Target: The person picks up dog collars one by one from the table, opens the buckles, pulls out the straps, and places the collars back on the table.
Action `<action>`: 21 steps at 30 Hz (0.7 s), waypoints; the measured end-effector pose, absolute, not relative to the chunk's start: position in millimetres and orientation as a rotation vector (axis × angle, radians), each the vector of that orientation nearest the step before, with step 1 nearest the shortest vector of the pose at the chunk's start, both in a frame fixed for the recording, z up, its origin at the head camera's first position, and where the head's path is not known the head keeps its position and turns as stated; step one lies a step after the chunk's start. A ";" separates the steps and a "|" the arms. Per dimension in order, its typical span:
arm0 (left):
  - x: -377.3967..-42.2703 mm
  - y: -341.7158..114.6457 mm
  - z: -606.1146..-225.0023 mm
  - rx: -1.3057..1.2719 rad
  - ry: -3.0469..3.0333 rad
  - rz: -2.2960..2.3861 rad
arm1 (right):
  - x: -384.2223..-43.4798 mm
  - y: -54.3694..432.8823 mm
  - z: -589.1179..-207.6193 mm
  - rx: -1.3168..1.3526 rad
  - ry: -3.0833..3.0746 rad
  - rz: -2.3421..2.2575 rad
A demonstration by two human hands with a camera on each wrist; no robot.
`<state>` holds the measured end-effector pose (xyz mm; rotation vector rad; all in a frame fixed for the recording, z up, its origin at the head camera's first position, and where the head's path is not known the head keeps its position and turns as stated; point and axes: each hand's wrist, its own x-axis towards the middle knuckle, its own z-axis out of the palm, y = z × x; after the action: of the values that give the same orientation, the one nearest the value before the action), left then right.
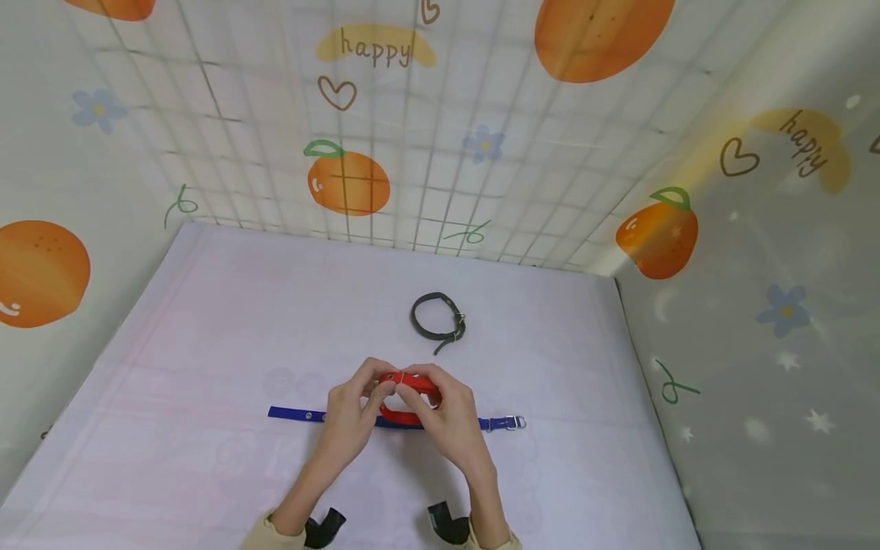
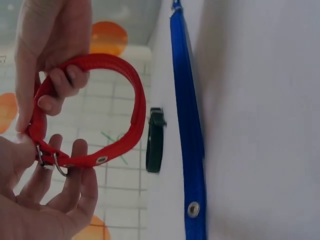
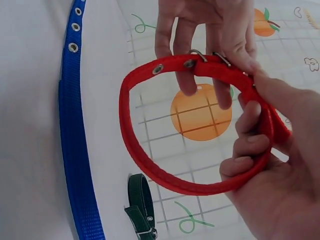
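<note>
Both hands hold a red collar, bent into a closed loop, above the table. My left hand pinches it at the metal buckle and D-ring, thumb on the band and fingers along its outer side. With curled fingers, my right hand grips the band close to the buckle, its thumb near the left thumb. Metal eyelets dot the red strap. Under the hands a blue collar lies stretched flat, its middle partly hidden in the head view; its buckle points right.
Beyond the hands, a dark green collar lies buckled in a loop on the white tabletop. A printed curtain over a wire grid rises behind the table, and another curtain borders the right side. Black wrist mounts sit by the sleeves.
</note>
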<state>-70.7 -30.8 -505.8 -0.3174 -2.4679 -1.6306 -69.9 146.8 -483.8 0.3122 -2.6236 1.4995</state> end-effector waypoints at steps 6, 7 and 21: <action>-70.1 -31.5 -507.8 -0.196 -2.420 -1.895 | -70.0 146.5 -485.6 0.287 -2.586 1.556; -70.1 -31.9 -507.3 -0.180 -2.408 -1.940 | -70.1 146.4 -485.7 0.287 -2.578 1.565; -73.2 -35.1 -504.3 -0.340 -2.521 -1.795 | -69.2 146.2 -483.6 0.328 -2.589 1.533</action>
<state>-73.2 -35.1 -504.3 -0.3402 -2.5207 -1.7945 -69.2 146.2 -483.6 0.3285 -2.5886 1.5326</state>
